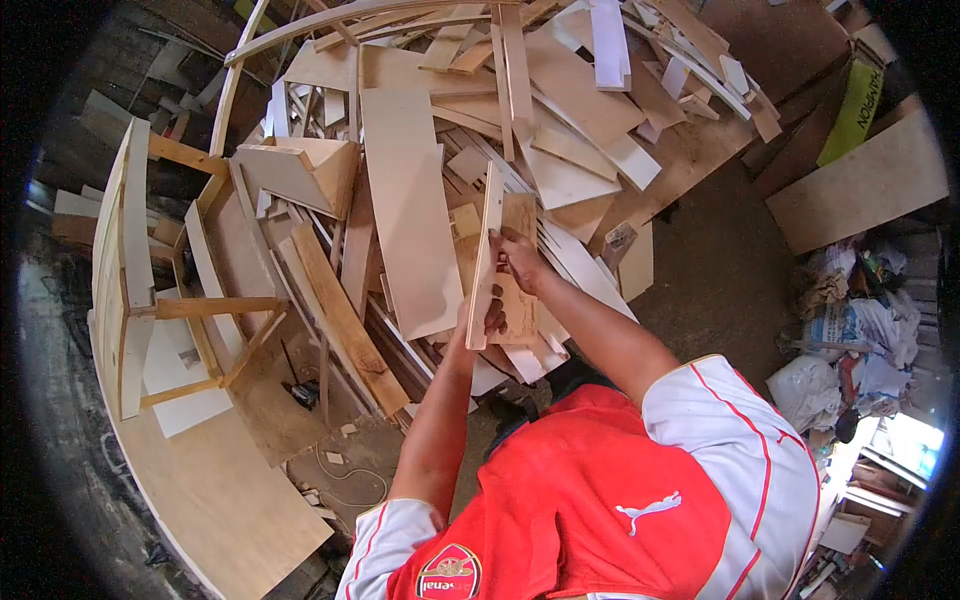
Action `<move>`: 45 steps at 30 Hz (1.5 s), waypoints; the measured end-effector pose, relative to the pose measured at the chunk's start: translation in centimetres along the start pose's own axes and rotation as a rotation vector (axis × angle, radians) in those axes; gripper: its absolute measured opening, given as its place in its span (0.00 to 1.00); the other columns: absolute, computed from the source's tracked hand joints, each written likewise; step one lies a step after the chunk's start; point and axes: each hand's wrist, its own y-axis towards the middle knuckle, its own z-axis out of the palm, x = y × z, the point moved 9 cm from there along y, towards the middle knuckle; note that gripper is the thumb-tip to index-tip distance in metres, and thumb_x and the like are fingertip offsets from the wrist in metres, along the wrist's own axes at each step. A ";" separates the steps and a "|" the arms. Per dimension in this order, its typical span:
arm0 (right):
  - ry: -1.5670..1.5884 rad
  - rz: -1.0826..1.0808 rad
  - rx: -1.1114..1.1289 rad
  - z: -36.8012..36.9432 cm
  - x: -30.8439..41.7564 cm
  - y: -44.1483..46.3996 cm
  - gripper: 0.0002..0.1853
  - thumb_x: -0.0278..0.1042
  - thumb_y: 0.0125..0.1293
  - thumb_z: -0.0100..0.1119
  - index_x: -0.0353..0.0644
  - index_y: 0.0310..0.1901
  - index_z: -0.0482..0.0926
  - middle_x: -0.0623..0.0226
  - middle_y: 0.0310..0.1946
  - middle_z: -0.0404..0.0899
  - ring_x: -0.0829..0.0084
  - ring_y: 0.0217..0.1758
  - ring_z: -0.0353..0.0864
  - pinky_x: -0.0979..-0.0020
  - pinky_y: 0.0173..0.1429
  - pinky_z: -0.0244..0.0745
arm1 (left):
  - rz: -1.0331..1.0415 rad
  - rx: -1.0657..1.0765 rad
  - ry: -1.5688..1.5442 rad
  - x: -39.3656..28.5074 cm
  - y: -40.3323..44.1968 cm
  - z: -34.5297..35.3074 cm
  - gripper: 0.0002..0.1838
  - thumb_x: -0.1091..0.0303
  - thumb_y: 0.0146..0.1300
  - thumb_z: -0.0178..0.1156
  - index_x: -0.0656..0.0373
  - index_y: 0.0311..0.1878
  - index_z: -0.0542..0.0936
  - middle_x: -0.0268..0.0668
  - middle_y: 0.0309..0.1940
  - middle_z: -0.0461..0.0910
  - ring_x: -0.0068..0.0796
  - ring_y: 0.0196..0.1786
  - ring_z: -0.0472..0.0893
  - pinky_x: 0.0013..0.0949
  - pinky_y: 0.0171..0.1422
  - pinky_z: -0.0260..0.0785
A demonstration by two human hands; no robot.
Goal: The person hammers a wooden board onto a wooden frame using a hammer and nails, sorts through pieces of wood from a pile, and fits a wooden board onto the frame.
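Observation:
A narrow pale wooden board (486,265) stands nearly upright in front of my chest. My left hand (490,312) is wrapped round its lower part, with the fingertips showing at its right edge. Higher up, my right hand (518,258) grips the same board by its right edge, its fingers bent. Just behind the hands is a wider brown wooden piece (518,305); whether it touches the held board I cannot tell. Beyond them a large pile of loose boards holds a wide pale panel (408,215).
On the left stands a wooden frame (215,308) with curved panels, above a plywood sheet (220,490). A thick plank (345,320) leans between frame and pile. Plastic bags (845,335) and a flat board (860,182) lie at the right. A thin cord (350,500) crosses the floor.

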 end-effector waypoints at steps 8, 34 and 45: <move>0.107 -0.135 -0.015 4.1 2.3 -4.3 0.17 0.30 0.73 0.63 0.40 0.60 0.73 0.66 0.48 0.83 0.73 0.48 0.84 0.67 0.51 0.83 | 0.132 -0.525 0.321 -2.7 -5.6 2.4 0.30 0.40 0.75 0.49 0.58 0.61 0.77 0.41 0.46 0.83 0.33 0.44 0.85 0.36 0.49 0.78; -1.842 -0.240 -0.204 -9.5 25.2 0.7 0.40 0.48 0.54 0.75 0.38 0.66 0.72 0.45 0.58 0.79 0.48 0.64 0.78 0.52 0.66 0.76 | 0.648 -1.015 1.867 -9.0 3.2 5.3 0.28 0.55 0.65 0.68 0.61 0.63 0.75 0.57 0.51 0.80 0.56 0.56 0.79 0.51 0.61 0.71; -1.747 -0.292 -0.272 -13.8 23.9 7.1 0.42 0.55 0.61 0.71 0.46 0.71 0.65 0.47 0.61 0.72 0.45 0.57 0.82 0.49 0.57 0.81 | 0.513 -0.737 1.456 -9.8 12.9 7.3 0.24 0.53 0.68 0.67 0.65 0.54 0.83 0.47 0.48 0.86 0.40 0.52 0.83 0.41 0.60 0.73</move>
